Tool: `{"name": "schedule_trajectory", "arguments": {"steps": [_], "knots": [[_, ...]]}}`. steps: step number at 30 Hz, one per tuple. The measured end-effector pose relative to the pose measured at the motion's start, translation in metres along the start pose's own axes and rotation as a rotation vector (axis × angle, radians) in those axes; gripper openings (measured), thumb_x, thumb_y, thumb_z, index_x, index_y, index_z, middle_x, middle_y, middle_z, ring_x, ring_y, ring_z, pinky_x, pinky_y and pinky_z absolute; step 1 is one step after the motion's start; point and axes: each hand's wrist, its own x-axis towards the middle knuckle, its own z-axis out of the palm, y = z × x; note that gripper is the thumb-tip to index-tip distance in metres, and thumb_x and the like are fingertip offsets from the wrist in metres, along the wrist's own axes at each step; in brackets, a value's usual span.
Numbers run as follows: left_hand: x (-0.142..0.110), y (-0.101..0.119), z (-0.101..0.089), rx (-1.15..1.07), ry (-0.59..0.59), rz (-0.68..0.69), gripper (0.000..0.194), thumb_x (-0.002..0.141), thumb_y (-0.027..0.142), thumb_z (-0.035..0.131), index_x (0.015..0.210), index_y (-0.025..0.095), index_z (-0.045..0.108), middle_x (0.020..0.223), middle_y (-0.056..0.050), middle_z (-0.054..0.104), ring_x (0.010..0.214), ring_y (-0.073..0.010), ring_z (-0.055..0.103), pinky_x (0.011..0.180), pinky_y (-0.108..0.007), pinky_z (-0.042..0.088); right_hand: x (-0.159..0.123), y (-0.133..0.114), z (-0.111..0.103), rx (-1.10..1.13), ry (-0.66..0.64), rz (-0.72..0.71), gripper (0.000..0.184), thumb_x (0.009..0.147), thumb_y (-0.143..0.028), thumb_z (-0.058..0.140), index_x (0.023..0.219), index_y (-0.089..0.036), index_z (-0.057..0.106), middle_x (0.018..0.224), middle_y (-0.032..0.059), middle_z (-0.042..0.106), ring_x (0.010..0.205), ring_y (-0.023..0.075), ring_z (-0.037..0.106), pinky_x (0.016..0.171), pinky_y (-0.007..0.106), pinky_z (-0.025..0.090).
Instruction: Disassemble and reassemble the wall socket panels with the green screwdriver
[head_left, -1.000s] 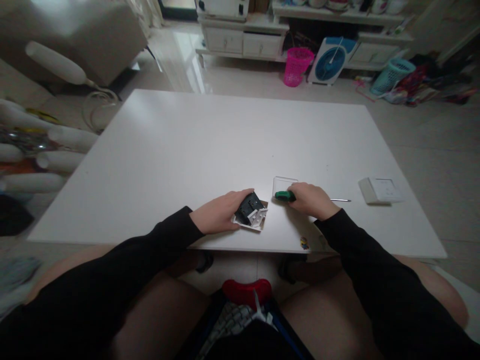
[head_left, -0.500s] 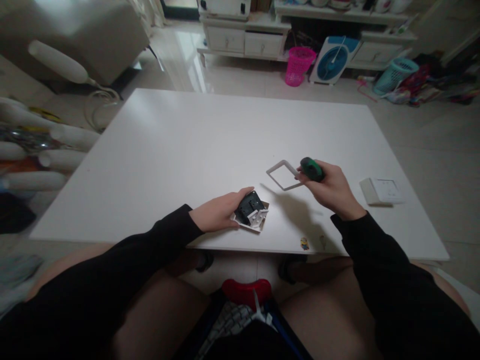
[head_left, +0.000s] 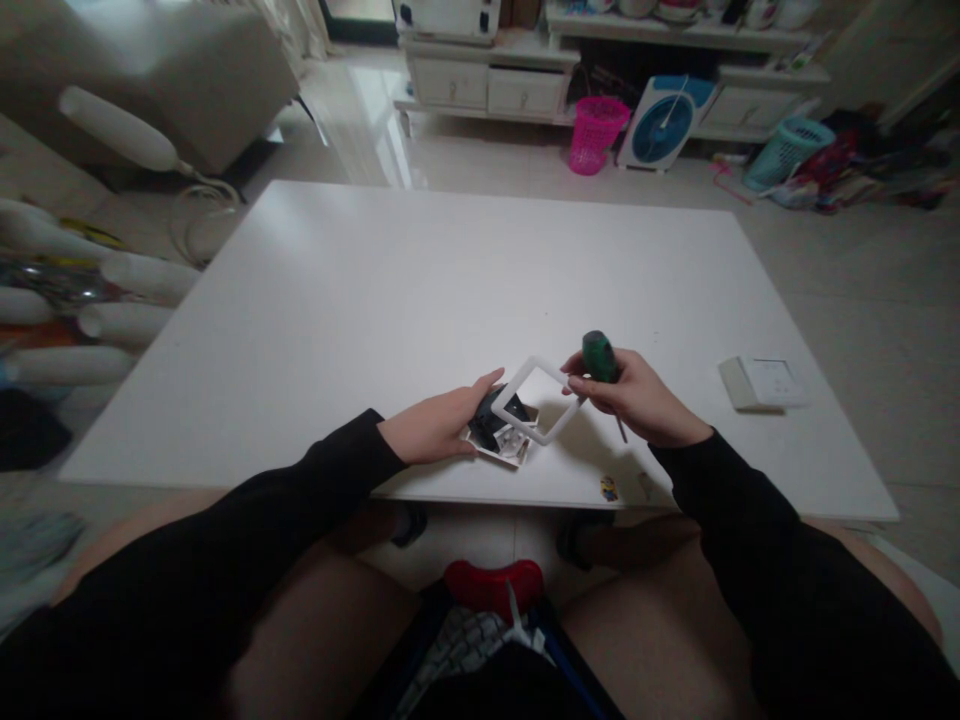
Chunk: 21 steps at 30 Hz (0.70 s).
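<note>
My left hand [head_left: 444, 420] is closed around the left side of a small open box [head_left: 517, 458] on the white table [head_left: 420, 280]. Inside the box lie a black socket or switch body [head_left: 486, 428] and small white parts. My right hand [head_left: 630, 392] pinches a white square frame [head_left: 559, 432] by its right corner, and the frame hangs partly over the box. The same hand also holds a screwdriver [head_left: 600, 356] with a green and black handle, its shaft pointing down below the fingers. Part of the box is hidden behind the frame.
A white wall socket or switch plate [head_left: 776, 382] leans on a box at the table's right. A cartoon sticker [head_left: 608, 488] is near the front edge. Beyond the table stand a pink basket [head_left: 596, 135] and a blue fan [head_left: 664, 122]; a red stool [head_left: 493, 585] shows below.
My right hand has moved left and toward me, bringing the white frame over the box. The screwdriver's shaft now shows below the hand. My left hand has stayed in place.
</note>
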Motion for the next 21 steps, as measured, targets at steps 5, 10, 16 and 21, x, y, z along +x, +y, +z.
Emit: {"name": "schedule_trajectory", "arguments": {"steps": [5,10,16,21], "knots": [[0.0,0.0,0.003,0.018,0.02,-0.003,0.124,0.078,0.02,0.082,0.167,0.019,-0.005,0.158,-0.027,0.047,0.138,-0.0401,0.057,0.111,-0.052,0.048,0.005,0.014,0.019,0.134,-0.052,0.122,0.033,0.07,-0.036,0.085,0.091,-0.015,0.07,0.071,0.0018,0.068,0.049,0.007,0.038,0.045,0.025,0.02],[-0.001,0.0,0.003,-0.005,0.036,0.016,0.127,0.078,0.017,0.08,0.166,0.023,-0.012,0.153,-0.024,0.054,0.134,-0.0379,0.061,0.107,-0.051,0.051,0.016,0.03,0.032,0.211,0.059,0.166,0.029,0.068,-0.033,0.082,0.086,-0.017,0.065,0.067,-0.0012,0.062,0.048,0.0065,0.037,0.046,0.025,0.021],[-0.002,-0.002,0.004,0.026,0.082,0.083,0.12,0.078,0.02,0.082,0.168,0.027,0.003,0.168,-0.022,0.034,0.149,-0.0382,0.046,0.117,-0.053,0.045,0.023,0.045,0.04,0.12,0.112,0.175,0.025,0.07,-0.036,0.076,0.083,-0.019,0.062,0.066,-0.0021,0.058,0.048,0.0089,0.04,0.047,0.026,0.026],[-0.002,-0.002,0.003,0.002,0.097,0.103,0.108,0.079,0.021,0.083,0.165,0.029,0.019,0.163,-0.019,0.039,0.15,-0.0368,0.045,0.117,-0.055,0.045,0.023,0.047,0.039,-0.106,0.069,0.108,0.02,0.071,-0.036,0.071,0.079,-0.019,0.065,0.063,-0.002,0.057,0.056,0.0138,0.046,0.057,0.03,0.035]]}}
